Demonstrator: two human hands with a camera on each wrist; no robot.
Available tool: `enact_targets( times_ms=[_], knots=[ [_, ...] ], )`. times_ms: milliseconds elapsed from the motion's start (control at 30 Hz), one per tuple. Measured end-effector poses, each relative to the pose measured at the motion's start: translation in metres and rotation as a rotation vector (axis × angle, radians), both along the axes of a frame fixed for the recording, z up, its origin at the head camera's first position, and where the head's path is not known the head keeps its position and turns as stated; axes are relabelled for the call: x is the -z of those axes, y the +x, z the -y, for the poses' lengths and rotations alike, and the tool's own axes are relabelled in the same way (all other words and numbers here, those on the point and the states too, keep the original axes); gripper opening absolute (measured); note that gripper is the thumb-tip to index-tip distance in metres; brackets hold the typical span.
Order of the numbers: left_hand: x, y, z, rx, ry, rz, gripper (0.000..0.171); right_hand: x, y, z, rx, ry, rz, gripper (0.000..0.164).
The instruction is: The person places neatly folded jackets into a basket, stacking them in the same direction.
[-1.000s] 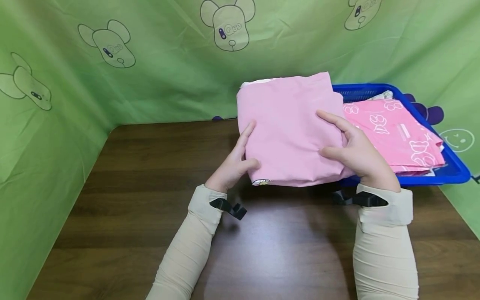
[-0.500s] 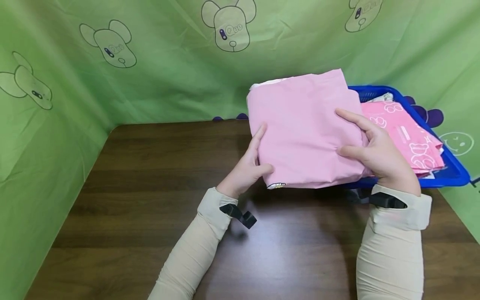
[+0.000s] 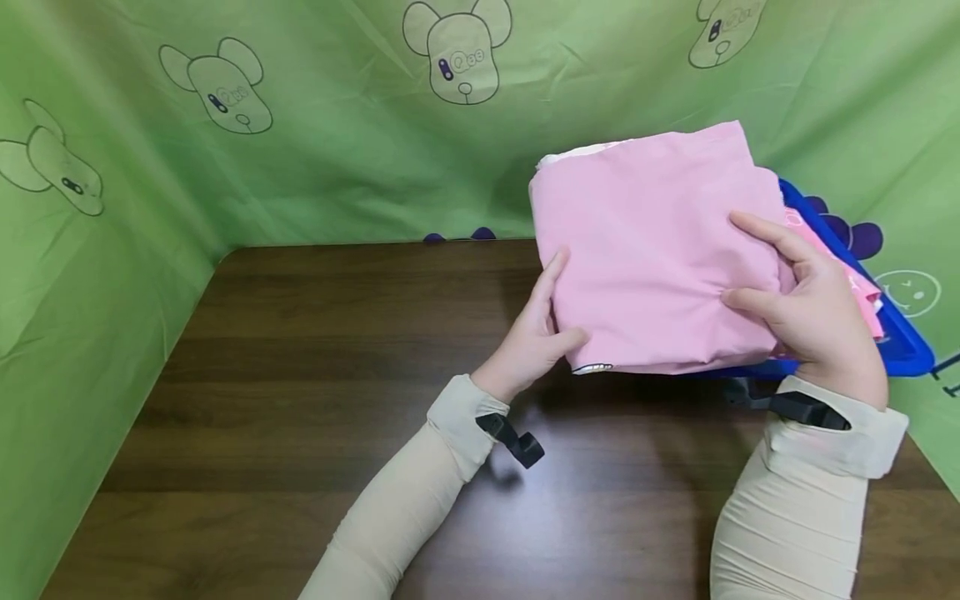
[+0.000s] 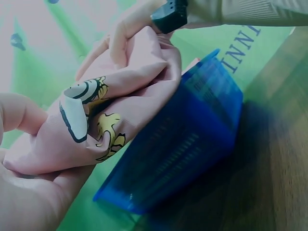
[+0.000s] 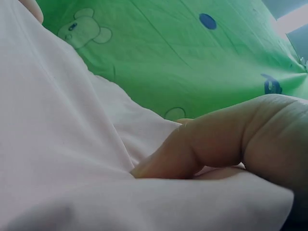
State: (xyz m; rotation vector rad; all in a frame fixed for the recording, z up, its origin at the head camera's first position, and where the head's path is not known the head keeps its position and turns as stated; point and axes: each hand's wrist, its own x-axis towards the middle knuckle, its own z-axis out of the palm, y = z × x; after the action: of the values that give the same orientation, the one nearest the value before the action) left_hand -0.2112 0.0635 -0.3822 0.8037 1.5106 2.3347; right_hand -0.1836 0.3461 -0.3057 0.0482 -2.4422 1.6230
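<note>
A folded piece of pink cloth [image 3: 645, 258] is held up between both hands, over the blue basket [image 3: 903, 346]. My left hand [image 3: 532, 337] grips its left edge, thumb in front and the other fingers mostly hidden behind. On the right edge, my right hand [image 3: 821, 312] pinches the cloth, its thumb pressing a crease into the front. Yellow and white cartoon prints show on the cloth's underside [image 4: 108, 127] in the left wrist view. Pink printed fabric [image 3: 862, 287] lies in the basket, mostly covered by the held cloth.
The basket stands at the right back of a brown wooden table [image 3: 300, 400]. A green curtain [image 3: 337, 150] with cartoon heads hangs behind and along the sides. Each wrist wears a black strap mount [image 3: 513, 437].
Both hands have moved to the right with the folded pink cloth and raised it slightly. It now hides most of the basket and the fabric inside.
</note>
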Motion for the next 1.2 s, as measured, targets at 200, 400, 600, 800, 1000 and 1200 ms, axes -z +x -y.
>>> enact_targets(
  times_ms=[200, 400, 600, 800, 1000, 1200],
  knots=[
    [-0.007, -0.001, -0.015, 0.003, -0.031, -0.028, 0.102, -0.001, 0.006, -0.007, 0.071, -0.041, -0.058, 0.083],
    [-0.017, -0.003, -0.024, 0.026, -0.061, -0.039, 0.1, -0.003, 0.013, -0.017, 0.084, -0.225, -0.115, 0.082],
    [-0.029, -0.005, -0.04, 0.033, -0.081, -0.01, 0.097, -0.012, 0.01, -0.033, 0.043, -0.413, -0.154, 0.082],
    [-0.035, -0.011, -0.059, 0.001, -0.175, -0.074, 0.089, -0.011, -0.006, -0.057, 0.01, -0.46, -0.199, 0.081],
    [-0.036, -0.015, -0.082, -0.045, -0.281, -0.158, 0.079, -0.009, -0.011, -0.081, 0.029, -0.517, -0.188, 0.086],
    [-0.033, -0.016, -0.099, -0.101, -0.458, -0.245, 0.077, -0.006, -0.01, -0.1, 0.04, -0.516, -0.102, 0.088]
  ],
)
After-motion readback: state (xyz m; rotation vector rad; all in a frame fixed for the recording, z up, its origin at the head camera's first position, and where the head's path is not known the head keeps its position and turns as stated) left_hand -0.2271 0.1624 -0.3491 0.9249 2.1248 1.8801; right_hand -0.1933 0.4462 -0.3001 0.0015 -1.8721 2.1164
